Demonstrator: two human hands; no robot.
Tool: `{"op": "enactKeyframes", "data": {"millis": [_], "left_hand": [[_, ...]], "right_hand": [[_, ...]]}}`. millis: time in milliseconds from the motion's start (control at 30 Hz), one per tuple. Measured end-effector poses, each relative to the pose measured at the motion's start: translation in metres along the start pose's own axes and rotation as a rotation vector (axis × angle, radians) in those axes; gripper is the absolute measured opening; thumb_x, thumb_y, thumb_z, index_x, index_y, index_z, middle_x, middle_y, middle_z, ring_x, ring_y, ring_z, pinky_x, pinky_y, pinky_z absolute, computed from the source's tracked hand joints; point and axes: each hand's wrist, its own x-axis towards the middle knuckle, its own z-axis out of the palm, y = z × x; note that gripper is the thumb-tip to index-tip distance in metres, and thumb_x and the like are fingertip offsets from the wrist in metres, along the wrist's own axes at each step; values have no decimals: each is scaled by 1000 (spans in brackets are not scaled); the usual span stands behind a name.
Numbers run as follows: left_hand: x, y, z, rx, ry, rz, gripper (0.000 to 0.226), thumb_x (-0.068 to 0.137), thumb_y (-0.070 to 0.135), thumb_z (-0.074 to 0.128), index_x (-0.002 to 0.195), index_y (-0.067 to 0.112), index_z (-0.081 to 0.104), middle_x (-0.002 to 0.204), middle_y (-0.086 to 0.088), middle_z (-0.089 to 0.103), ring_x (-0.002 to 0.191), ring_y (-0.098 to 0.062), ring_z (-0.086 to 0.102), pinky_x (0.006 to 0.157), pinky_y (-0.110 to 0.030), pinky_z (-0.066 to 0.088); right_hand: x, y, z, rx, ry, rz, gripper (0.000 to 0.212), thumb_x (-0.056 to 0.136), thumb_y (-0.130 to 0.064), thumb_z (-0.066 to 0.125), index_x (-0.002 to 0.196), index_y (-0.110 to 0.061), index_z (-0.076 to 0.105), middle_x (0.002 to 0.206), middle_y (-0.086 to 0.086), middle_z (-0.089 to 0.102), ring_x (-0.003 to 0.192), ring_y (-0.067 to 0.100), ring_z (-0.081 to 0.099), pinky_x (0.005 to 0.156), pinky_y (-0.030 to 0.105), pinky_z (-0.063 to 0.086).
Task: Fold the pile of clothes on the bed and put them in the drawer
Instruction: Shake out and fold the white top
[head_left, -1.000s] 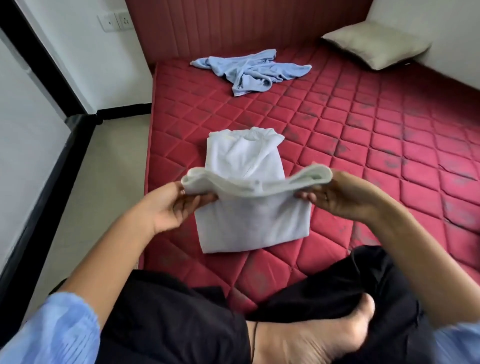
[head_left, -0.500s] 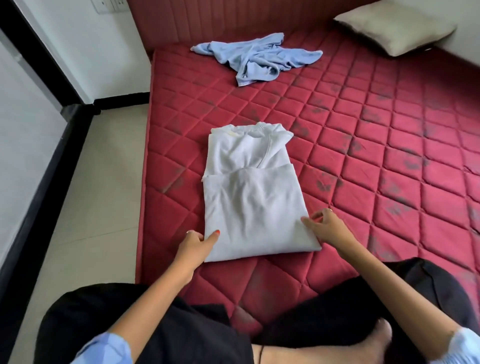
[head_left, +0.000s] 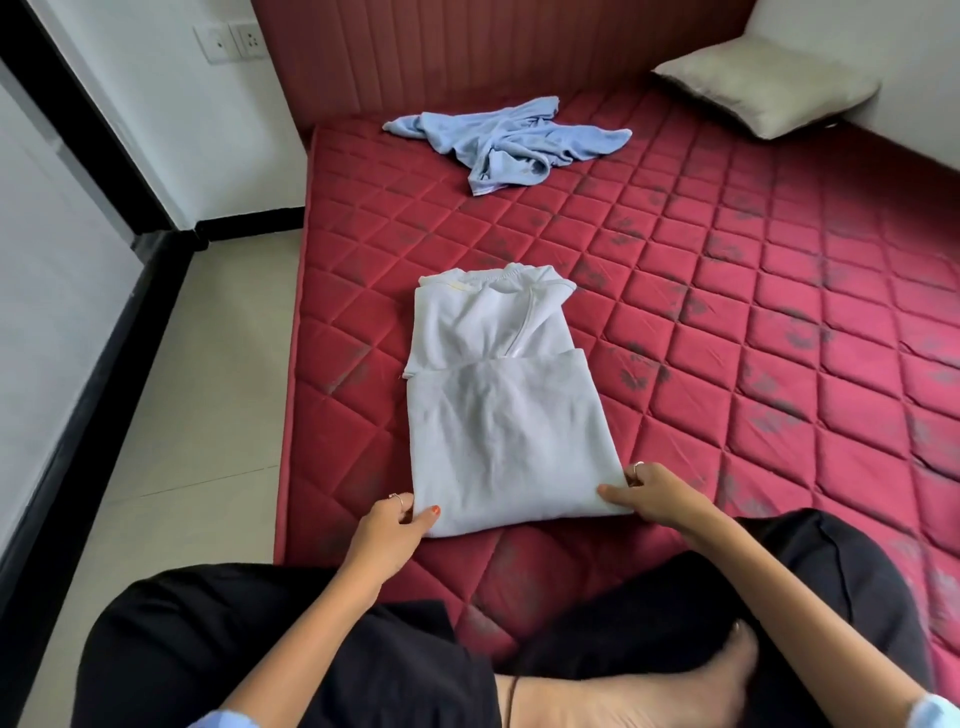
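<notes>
The white garment (head_left: 506, 415) lies flat on the red quilted mattress (head_left: 727, 312), close to the mattress's left edge and towards its near end, just in front of the seated person's crossed legs. Its lower half is folded up over itself, so a smooth rectangular panel covers the near part, while the collar and a tucked sleeve show beyond the fold line on the far side. The near edge of the folded panel runs roughly parallel to the near edge of the mattress.

The left hand (head_left: 387, 530) grips the near left corner of the white garment, thumb on top of the cloth and the other fingers curled at the edge beside it. The right hand (head_left: 654, 493) holds the near right corner, with fingers laid on top of the fabric and the thumb side at the edge; how far its fingers reach under the cloth cannot be told.

Well apart from this, near the far left corner of the mattress and close to the padded red headboard (head_left: 493, 47), a light blue garment (head_left: 511, 143) lies crumpled and unfolded. A beige pillow (head_left: 769, 88) rests at the far right corner against the wall. Pale floor tiles (head_left: 208, 389) run along the left edge of the mattress, and a wall socket plate (head_left: 234, 41) sits on the white wall to the left of the headboard.
</notes>
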Motion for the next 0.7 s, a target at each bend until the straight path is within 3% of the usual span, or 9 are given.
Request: {"op": "enactKeyframes", "data": {"millis": [133, 267, 367, 467, 533, 600, 700], "left_hand": [[-7, 3, -3, 38, 5, 22, 25, 92, 31, 60, 80, 10, 67, 80, 6, 67, 72, -9, 60, 64, -22, 43], [-26, 14, -17, -123, -72, 8, 25, 92, 26, 62, 90, 2, 67, 77, -5, 71, 65, -14, 68, 65, -25, 54], [-52, 27, -32, -208, -125, 57, 28, 88, 25, 67, 84, -3, 66, 67, -6, 70, 63, -13, 68, 62, -22, 53], [-78, 42, -55, -255, -194, 131, 40, 76, 48, 73, 69, 8, 69, 59, -5, 63, 56, -10, 58, 54, -16, 45], [-94, 52, -70, -236, -232, 178, 47, 63, 60, 73, 63, 13, 68, 54, -3, 54, 52, -9, 49, 49, -15, 39], [-104, 58, -79, -270, -254, 222, 57, 57, 60, 72, 70, 4, 68, 58, -4, 49, 53, -9, 43, 48, -15, 35], [-108, 61, -85, -325, -219, 297, 75, 55, 63, 74, 85, -6, 68, 76, -6, 53, 64, -12, 41, 56, -16, 36]], "right_hand": [[-11, 2, -1, -8, -13, -12, 26, 86, -29, 67, 79, -5, 59, 64, 0, 49, 55, 14, 43, 58, 26, 35], [-33, 0, -14, 160, -48, -40, 20, 88, -15, 66, 72, -7, 56, 53, -2, 53, 40, 6, 49, 49, 17, 43], [-63, -1, -28, 381, -92, -94, 16, 88, -10, 67, 83, 5, 61, 74, 10, 57, 63, 13, 61, 69, 26, 56], [-103, -4, -47, 487, -133, -174, 21, 85, -17, 68, 82, 3, 60, 73, 9, 58, 66, 14, 63, 66, 22, 55], [-129, -7, -62, 486, -189, -232, 42, 76, -36, 76, 80, 3, 59, 67, 7, 59, 63, 14, 60, 60, 20, 52], [-147, -8, -77, 453, -240, -295, 53, 69, -45, 80, 80, 3, 60, 65, 7, 59, 61, 14, 56, 58, 19, 48], [-160, -8, -89, 435, -311, -397, 38, 70, -33, 84, 81, -2, 66, 76, 11, 61, 71, 20, 53, 65, 24, 45]]}}
